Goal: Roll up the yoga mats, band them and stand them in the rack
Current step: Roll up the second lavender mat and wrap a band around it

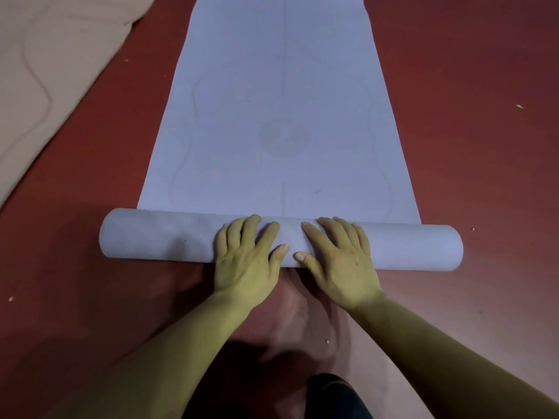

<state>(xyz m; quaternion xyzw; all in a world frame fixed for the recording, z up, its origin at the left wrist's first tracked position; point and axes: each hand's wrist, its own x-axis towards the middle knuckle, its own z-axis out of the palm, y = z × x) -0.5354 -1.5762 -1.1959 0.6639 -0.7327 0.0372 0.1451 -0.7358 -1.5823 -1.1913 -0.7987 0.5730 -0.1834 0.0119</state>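
How many of each

There is one pale blue yoga mat (281,116), with one roll (151,240) at its near end. There are two hands, one left hand (246,261) and one right hand (338,261). One beige pad (45,71) lies at the far left. One tiny green speck (519,106) sits on the right.

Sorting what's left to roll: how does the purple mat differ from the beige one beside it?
The purple mat is partly rolled, with the left hand and right hand pressing its roll; the beige mat lies flat, untouched. The purple mat looks thin, with faint printed lines; the beige mat looks thicker and padded. Both lie on the red floor.
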